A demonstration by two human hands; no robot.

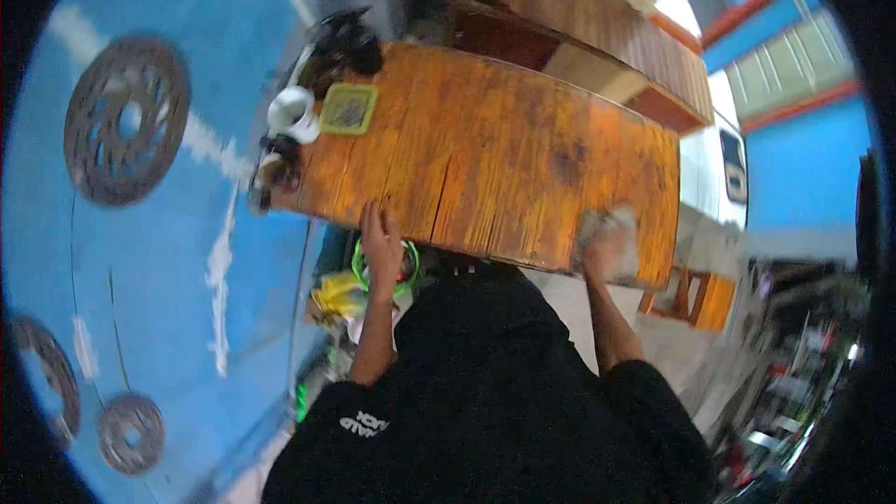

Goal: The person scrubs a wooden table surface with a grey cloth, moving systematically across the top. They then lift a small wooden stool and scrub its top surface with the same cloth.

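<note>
A wooden table with an orange-brown plank top lies before me. Near its right end, my right hand holds a greyish cloth down against the planks; blur hides how the fingers sit on it. My left hand rests its fingertips on the near edge of the tabletop, left of my body, with nothing in it. Towards the left end of the table are a yellow-green square tray holding small dark bits, and a white mug-like container.
A dark bundle occupies the far left corner. Blurred small items line the left edge. Brake discs hang on the blue wall. A slatted wooden cabinet stands behind the table, a wooden stool at right.
</note>
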